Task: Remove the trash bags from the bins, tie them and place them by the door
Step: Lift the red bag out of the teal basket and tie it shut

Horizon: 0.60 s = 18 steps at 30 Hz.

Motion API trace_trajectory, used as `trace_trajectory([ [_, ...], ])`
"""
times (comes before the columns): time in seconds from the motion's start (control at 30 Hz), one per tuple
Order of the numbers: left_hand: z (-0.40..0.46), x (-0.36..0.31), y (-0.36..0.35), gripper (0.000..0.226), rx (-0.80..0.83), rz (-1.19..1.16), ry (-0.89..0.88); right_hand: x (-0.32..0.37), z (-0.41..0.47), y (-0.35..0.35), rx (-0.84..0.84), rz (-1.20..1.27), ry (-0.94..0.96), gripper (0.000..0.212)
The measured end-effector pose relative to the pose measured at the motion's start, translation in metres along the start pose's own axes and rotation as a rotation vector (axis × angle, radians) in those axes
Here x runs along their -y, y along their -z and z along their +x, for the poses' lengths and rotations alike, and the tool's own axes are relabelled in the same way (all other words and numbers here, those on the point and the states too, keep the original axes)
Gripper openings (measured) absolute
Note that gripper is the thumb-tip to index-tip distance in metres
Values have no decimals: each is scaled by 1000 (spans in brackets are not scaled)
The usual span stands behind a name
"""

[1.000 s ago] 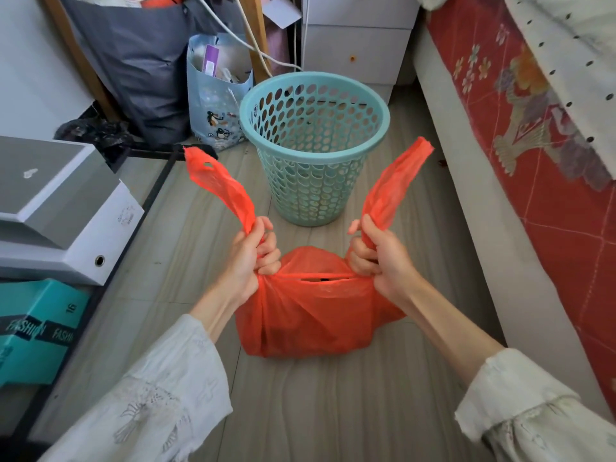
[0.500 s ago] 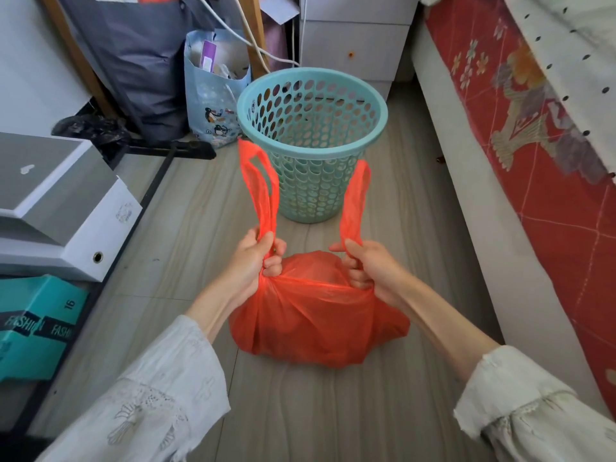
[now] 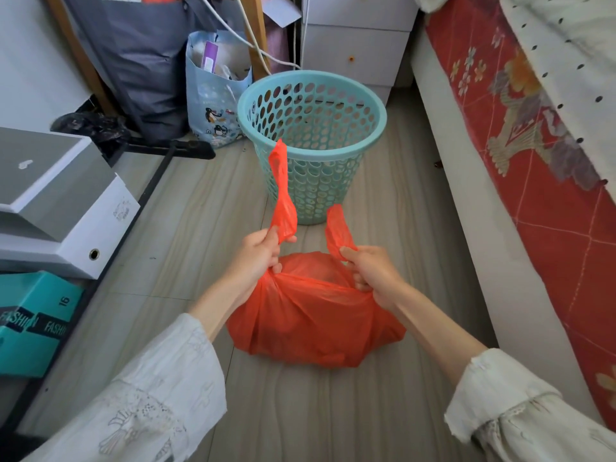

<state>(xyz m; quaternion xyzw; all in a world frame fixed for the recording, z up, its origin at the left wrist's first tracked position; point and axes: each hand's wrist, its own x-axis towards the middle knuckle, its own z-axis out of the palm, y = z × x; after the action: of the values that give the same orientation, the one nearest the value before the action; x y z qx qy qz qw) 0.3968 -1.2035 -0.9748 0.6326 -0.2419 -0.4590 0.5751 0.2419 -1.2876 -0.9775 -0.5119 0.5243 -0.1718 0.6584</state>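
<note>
1. An orange trash bag [image 3: 313,321] sits on the wood-look floor [image 3: 200,228], bulging and gathered at its top.
2. The left hand [image 3: 258,258] grips one bag handle [image 3: 282,195], which stands up in front of the bin.
3. The right hand [image 3: 370,271] pinches the other, shorter handle [image 3: 336,228].
4. A teal perforated bin [image 3: 311,141] stands upright just beyond the bag.
5. White boxes [image 3: 66,208] and a teal box [image 3: 30,325] lie at left; a bed with a red cover [image 3: 533,161] runs along the right.
</note>
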Motion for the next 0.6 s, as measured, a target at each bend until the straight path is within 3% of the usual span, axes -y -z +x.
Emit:
trace_trajectory([
  [0.1,-3,-4,-5,38,48,131,-20,2,-1,-3,18,-95,-20,34],
  [0.23,-6,-4,-3,31,123,146,66,3,2,0,135,25,-84,30],
  [0.43,-3,0,-3,35,74,760,-201,3,-2,-1,299,-39,5,33],
  [0.53,-9,0,-9,38,103,902,-318,4,-4,-1,259,-88,53,41],
  [0.6,-12,3,-11,43,132,968,-372,3,-1,1,214,22,6,44],
])
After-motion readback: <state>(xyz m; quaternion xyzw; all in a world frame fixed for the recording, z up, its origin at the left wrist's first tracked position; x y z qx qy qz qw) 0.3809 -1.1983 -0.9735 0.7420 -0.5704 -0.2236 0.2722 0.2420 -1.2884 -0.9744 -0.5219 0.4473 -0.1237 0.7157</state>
